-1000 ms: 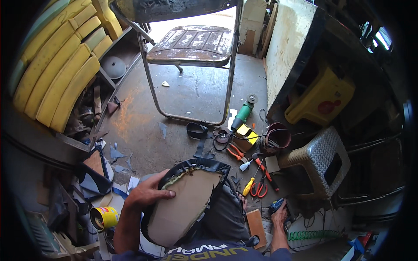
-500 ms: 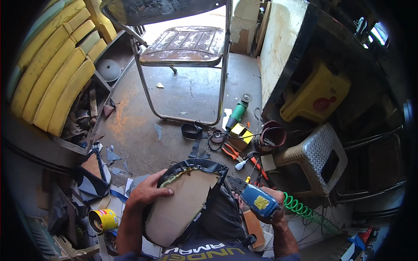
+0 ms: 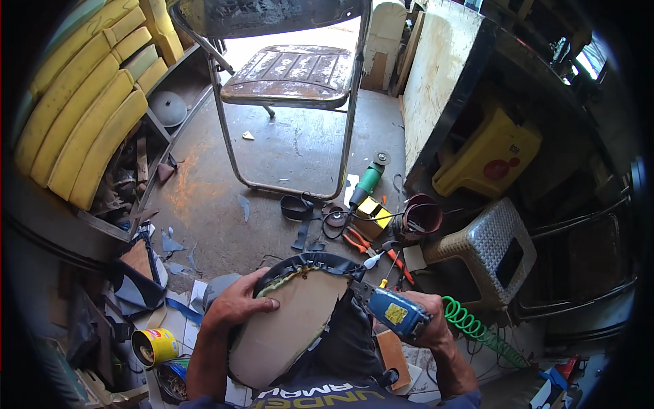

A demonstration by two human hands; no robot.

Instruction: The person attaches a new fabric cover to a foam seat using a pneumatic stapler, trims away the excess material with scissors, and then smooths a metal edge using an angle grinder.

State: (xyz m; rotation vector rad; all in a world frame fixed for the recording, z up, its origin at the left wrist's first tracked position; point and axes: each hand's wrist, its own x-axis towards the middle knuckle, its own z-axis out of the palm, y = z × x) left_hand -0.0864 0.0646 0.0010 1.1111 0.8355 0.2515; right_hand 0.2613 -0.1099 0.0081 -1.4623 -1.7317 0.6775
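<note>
A padded seat panel (image 3: pixel 289 330) rests against my lap with its bare board side up. Black vinyl (image 3: pixel 310 260) is folded over its rim, and a strip of yellowish foam shows along the edge. My left hand (image 3: pixel 246 298) grips the panel's left side, thumb on the board and fingers hidden behind it. In my right hand (image 3: pixel 426 317) is a blue air staple gun (image 3: pixel 395 312), fingers wrapped round its body. The gun's nose meets the panel's upper right edge; whether it presses on the vinyl I cannot tell. A green coiled air hose (image 3: pixel 477 330) trails from the gun.
A rusty folding chair (image 3: pixel 289 78) stands ahead. On the floor lie a green angle grinder (image 3: pixel 369 183), orange-handled pliers (image 3: pixel 356 240) and vinyl scraps. A woven-pattern stool (image 3: pixel 501 245) is at right, yellow cushions (image 3: pixel 82 136) at left, a yellow can (image 3: pixel 155 346) near my left arm.
My right hand has brought the staple gun slightly left and down, its nose now closer against the panel's edge. The panel has shifted slightly; my left hand keeps its grip.
</note>
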